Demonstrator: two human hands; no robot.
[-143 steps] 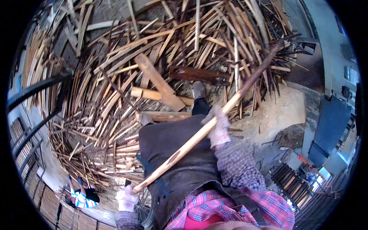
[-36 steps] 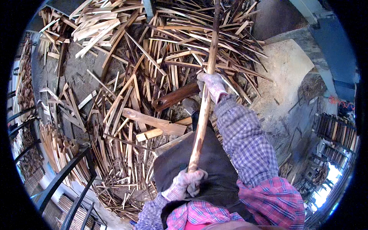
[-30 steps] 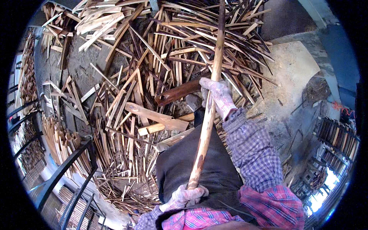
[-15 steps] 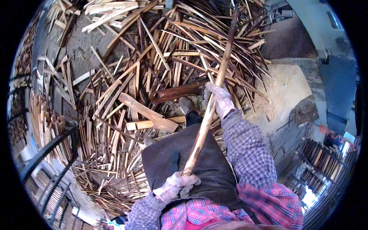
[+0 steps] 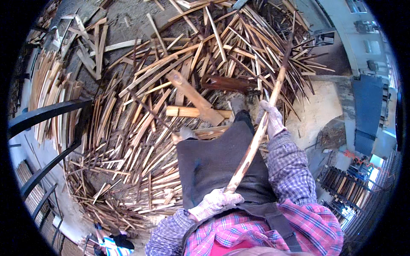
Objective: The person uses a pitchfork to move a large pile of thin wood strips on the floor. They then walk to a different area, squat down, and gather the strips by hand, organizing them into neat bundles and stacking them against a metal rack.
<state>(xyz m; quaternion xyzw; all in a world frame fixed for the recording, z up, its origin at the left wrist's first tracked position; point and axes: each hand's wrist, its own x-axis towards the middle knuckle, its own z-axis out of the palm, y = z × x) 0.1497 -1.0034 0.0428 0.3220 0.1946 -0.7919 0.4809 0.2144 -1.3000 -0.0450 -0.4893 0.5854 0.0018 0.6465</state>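
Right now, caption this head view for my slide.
Gloved left hand and right hand grip a long wooden pole over a heap of wood strips.

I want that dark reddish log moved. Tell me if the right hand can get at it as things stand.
Probably not at once: the right hand is closed around the long pole, though the dark reddish log lies uncovered on the wood strips just beyond it.

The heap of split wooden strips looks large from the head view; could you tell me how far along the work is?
Done: many thin strips already lie split and spread over the ground. In hand: the left hand grips the near end of a long pole and the right hand grips it further up. Left: thicker planks and a dark reddish log lie whole on the heap.
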